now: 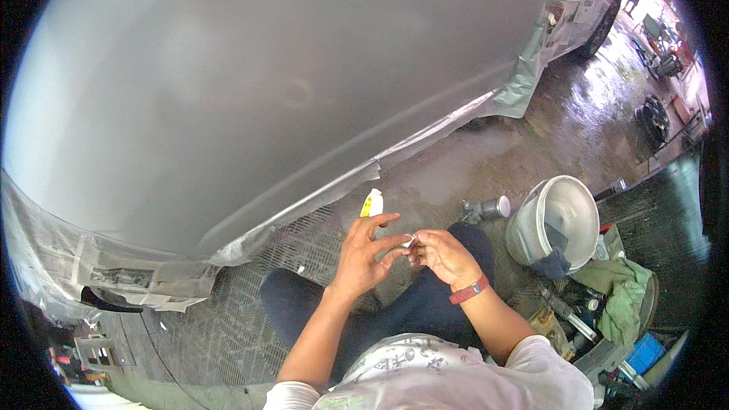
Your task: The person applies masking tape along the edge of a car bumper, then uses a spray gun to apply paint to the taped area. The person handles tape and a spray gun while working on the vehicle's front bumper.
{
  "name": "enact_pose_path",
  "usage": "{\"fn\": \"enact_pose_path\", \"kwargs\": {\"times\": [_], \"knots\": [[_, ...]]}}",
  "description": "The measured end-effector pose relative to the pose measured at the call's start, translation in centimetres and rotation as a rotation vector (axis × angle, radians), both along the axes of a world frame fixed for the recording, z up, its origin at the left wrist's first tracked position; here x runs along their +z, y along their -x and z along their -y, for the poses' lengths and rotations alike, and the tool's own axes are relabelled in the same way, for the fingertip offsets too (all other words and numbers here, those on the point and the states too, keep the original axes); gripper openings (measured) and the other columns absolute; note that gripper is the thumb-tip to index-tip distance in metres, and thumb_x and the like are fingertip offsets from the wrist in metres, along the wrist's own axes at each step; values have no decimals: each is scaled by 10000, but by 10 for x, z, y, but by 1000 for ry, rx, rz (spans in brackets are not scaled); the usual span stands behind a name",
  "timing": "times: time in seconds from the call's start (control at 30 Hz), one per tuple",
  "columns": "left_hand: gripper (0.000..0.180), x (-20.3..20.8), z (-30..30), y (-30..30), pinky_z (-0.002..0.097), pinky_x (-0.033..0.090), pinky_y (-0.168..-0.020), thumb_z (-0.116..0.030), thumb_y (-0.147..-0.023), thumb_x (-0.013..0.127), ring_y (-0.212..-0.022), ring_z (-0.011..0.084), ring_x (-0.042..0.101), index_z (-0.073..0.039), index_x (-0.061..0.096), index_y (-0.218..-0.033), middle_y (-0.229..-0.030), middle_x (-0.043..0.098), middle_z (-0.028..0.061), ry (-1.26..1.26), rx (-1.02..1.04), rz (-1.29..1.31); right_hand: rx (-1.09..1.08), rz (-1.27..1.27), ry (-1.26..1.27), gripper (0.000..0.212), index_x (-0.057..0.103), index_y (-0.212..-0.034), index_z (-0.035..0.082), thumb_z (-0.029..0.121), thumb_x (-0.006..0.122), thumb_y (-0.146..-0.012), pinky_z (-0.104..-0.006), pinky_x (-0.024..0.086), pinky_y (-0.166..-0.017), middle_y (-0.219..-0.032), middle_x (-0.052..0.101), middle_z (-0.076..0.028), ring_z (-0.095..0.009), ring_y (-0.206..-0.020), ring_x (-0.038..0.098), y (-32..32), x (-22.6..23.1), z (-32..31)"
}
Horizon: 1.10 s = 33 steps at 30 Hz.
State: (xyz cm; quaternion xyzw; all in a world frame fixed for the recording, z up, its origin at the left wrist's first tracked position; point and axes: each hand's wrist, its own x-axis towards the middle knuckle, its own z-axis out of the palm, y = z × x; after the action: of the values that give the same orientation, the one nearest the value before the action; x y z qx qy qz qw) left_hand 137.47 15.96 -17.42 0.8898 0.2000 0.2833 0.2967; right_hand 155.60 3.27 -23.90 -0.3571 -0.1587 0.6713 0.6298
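White scrap [411, 241] between fingertips, long axis too small to tell | I see left grip [360, 257] and right grip [449, 260] equally near, both pinched narrow on it | yellow-white packet [372, 203] at left knuckles, hold unclear

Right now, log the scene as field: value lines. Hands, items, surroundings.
left hand: fingertips at a small white piece
right hand: pinching the same piece; red-strapped watch on wrist
beside left hand: white-and-yellow packet; held or behind, unclear
ahead: gray car body panel, edges masked with newspaper
right side: pale bucket, dark cloth over rim; green cloth nearby
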Motion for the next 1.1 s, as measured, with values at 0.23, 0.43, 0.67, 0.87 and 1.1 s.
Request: {"fn": "enact_pose_path", "kwargs": {"times": [0.23,0.43,0.67,0.87,1.1], "knots": [[291,-10,9,-6,424,529,-963,-101,-776,910,-1149,277,635,-171,844,-1051,-1332,687,69,56,95,174,16,-14,-28,294,703,-1230,36,283,679,-1073,-321,559,-855,-1093,734,-54,-160,-956,697,6,9,7],[179,-20,26,-23,384,525,-1017,-96,-890,862,-1230,231,625,-131,835,-1064,-1369,655,67,539,250,379,-344,86,-129,314,674,-1265,45,37,783,-971,-297,561,-912,-1139,707,-28,-128,-1019,677,30,38,-10],[150,-36,28,-19,405,534,-1071,-157,-1019,752,-1341,254,592,-78,807,-1134,-1433,615,104,866,198,599,-418,112,-228,378,615,-1346,27,-2,734,-988,-344,587,-926,-1238,700,-74,-172,-1099,690,54,14,-36],[165,-41,30,-20,421,494,-1113,-176,-1002,761,-1352,253,579,-87,804,-1135,-1429,611,125,577,266,499,-474,218,-188,248,655,-1203,46,87,773,-989,-304,556,-917,-1134,697,-48,-156,-1032,683,57,25,-26],[170,-53,40,-15,371,451,-1076,-191,-980,800,-1324,225,542,-72,810,-1101,-1360,589,97,743,321,672,-351,241,-215,252,570,-1259,62,101,698,-1045,-365,500,-1006,-1192,659,-86,-184,-1129,646,46,3,-19]]}}
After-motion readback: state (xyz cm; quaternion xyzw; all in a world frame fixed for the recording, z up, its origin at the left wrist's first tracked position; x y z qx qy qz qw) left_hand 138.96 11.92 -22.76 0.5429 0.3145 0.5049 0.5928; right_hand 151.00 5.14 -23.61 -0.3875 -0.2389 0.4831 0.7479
